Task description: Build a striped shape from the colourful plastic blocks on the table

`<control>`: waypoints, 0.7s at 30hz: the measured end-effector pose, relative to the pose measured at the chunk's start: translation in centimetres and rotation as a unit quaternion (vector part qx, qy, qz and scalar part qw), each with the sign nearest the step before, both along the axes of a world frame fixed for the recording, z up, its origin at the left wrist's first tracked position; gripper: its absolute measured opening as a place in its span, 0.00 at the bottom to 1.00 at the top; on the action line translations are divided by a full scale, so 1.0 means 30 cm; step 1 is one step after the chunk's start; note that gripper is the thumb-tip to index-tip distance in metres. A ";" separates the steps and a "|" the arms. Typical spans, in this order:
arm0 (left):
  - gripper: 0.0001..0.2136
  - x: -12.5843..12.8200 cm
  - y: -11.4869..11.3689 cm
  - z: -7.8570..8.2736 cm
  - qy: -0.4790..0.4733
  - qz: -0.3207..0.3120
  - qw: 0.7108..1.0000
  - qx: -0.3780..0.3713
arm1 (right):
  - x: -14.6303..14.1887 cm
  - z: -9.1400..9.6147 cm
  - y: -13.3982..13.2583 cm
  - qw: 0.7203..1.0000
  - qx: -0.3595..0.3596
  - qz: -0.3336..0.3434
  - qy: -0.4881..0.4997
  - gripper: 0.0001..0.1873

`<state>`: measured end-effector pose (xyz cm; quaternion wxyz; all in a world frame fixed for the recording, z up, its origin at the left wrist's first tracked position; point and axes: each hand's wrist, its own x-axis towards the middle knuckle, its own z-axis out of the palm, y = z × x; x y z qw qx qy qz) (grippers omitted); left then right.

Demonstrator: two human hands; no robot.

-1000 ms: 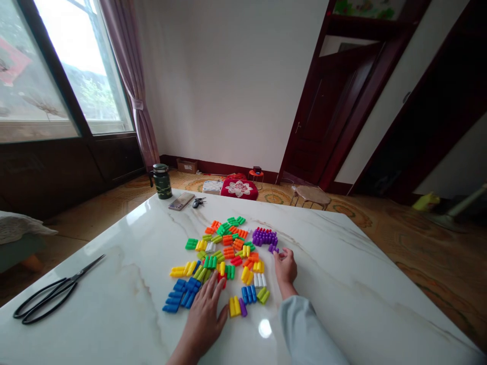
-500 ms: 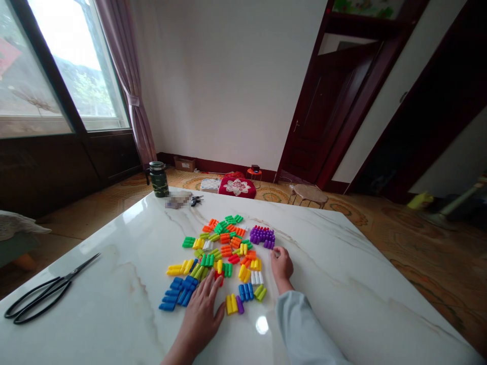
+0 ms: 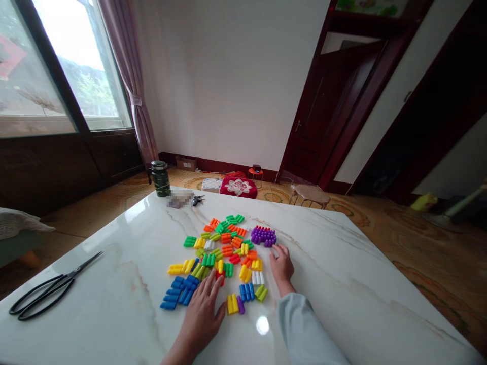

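My left hand lies with its fingers spread over the near side of a spread of colourful plastic building pieces. Blue pieces are just left of it, and a red piece is partly covered by its fingertips. Beside its thumb are yellow pieces and one purple piece. My right hand rests at the right side of the spread, fingers loosely bent and apart, with nothing seen in them. Its fingertips are at the near edge of a purple block cluster topped with red knobs.
The white marble-look table carries black-handled scissors at left. Toward its far left corner stand a dark green flask, a blurred item and a small dark bunch like keys. Beyond are a red cushioned stool and another stool.
My right hand's fingers have loosened from a pinch and reach slightly farther toward the purple cluster. My left hand stays in place. The view has shifted slightly.
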<state>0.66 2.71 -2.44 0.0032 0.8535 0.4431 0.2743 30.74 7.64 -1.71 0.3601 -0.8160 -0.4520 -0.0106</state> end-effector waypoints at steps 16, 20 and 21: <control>0.28 -0.001 0.002 -0.007 -0.011 -0.004 1.000 -0.006 | -0.004 0.004 -0.001 0.994 -0.034 0.095 -0.052 0.17; 0.28 -0.001 0.001 -0.002 -0.012 -0.002 1.000 -0.012 | -0.012 0.003 0.000 0.990 -0.043 0.118 -0.072 0.18; 0.28 -0.001 0.001 -0.002 -0.010 -0.003 1.000 -0.012 | -0.014 0.003 0.001 0.988 -0.044 0.124 -0.077 0.19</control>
